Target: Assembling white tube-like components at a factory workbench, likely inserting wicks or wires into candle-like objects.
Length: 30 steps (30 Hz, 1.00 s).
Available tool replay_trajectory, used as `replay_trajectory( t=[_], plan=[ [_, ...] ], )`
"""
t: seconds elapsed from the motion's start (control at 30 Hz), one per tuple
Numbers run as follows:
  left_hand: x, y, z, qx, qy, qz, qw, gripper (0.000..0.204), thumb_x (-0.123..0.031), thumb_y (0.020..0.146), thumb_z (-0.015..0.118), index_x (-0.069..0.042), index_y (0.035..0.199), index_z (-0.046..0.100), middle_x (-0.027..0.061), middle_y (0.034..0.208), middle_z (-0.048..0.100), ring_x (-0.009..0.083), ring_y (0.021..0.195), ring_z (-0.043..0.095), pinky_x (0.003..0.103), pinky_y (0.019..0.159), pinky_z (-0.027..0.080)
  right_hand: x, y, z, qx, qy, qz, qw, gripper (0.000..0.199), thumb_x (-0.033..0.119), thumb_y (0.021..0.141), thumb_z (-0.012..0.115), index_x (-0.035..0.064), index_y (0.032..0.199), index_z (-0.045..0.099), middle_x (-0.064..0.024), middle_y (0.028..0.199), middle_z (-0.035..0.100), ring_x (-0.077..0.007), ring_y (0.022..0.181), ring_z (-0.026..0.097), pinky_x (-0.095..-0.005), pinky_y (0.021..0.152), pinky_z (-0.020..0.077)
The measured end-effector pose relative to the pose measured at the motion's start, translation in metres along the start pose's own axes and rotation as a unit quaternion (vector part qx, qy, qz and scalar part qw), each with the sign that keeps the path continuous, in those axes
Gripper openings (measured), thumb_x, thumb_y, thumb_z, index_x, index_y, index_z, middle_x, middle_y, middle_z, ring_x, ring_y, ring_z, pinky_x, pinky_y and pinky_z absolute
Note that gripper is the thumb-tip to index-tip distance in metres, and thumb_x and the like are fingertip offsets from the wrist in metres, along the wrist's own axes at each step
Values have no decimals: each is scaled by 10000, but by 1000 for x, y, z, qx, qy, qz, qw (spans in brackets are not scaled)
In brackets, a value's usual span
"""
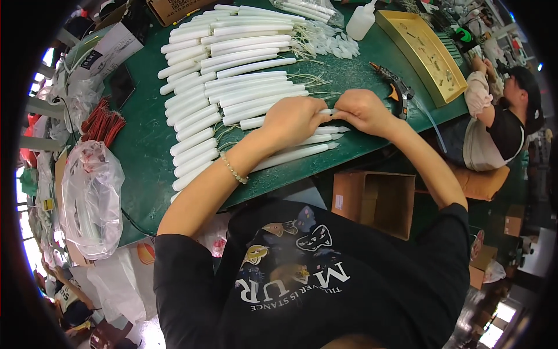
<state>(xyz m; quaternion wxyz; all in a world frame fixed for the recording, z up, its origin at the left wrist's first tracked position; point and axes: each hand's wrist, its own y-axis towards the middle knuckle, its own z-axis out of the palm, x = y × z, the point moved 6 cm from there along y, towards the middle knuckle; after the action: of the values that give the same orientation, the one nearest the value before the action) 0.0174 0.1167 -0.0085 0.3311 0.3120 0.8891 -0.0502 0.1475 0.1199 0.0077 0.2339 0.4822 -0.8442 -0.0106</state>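
Note:
My left hand (293,119) is closed around a white taper-shaped candle stick near its end. Against it, the fingers of my right hand (365,113) pinch at the small whitish tip (329,111) of that stick. Both hands meet over the front part of the green table. Just below them lie a few white candle sticks (302,153) with clear flame-shaped tips. Left of and beyond my hands, many more white sticks (250,51) lie in rows, thin wires showing from their ends. My fingers partly hide the joint between tip and stick.
Loose clear flame-shaped tips (334,43) lie at the back beside a white bottle (361,22). A glue gun (400,93) and a yellow tray (456,88) are at right. Red wires (103,123) and a plastic bag (92,198) sit left. Below the table edge stands a cardboard box (375,203). Another person sits at right.

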Motion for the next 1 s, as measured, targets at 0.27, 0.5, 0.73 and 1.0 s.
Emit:
replay_trajectory(
  t=[0.27, 0.5, 0.73, 1.0],
  plan=[
    [-6, -11, -16, -52, -5, 73, 996, 236, -249, 799, 625, -25, 872, 643, 125, 814, 593, 331, 799, 568, 402, 703, 453, -5, -49, -39, -260, 68, 329, 905, 167, 173, 853, 606, 6, 866, 593, -92, 785, 616, -195, 677, 578, -289, 628, 450],
    [-8, 11, -23, -160, 52, 69, 983, 154, -194, 762, 650, -40, 761, 657, 123, 794, 589, 305, 809, 560, 404, 709, 461, -29, -118, -59, -267, -259, 516, 771, 478, 431, 792, 630, -34, 878, 561, -173, 781, 623, -362, 762, 603, -378, 680, 455],
    [-9, 20, -9, -162, 136, 63, 975, 82, -132, 721, 654, -51, 711, 656, 109, 783, 599, 286, 795, 555, 395, 706, 464, -59, -126, -61, -102, -83, 630, 765, 449, 378, 746, 574, -43, 901, 574, -189, 765, 625, -297, 731, 619, -364, 649, 476],
    [-8, 12, -22, -133, -28, 12, 991, 143, -174, 768, 631, -37, 799, 658, 128, 707, 628, 295, 688, 585, 379, 635, 460, -25, -72, -19, -358, 406, 390, 745, 207, 72, 780, 593, -7, 964, 540, -56, 790, 584, -121, 700, 556, -244, 525, 453]
  ],
)
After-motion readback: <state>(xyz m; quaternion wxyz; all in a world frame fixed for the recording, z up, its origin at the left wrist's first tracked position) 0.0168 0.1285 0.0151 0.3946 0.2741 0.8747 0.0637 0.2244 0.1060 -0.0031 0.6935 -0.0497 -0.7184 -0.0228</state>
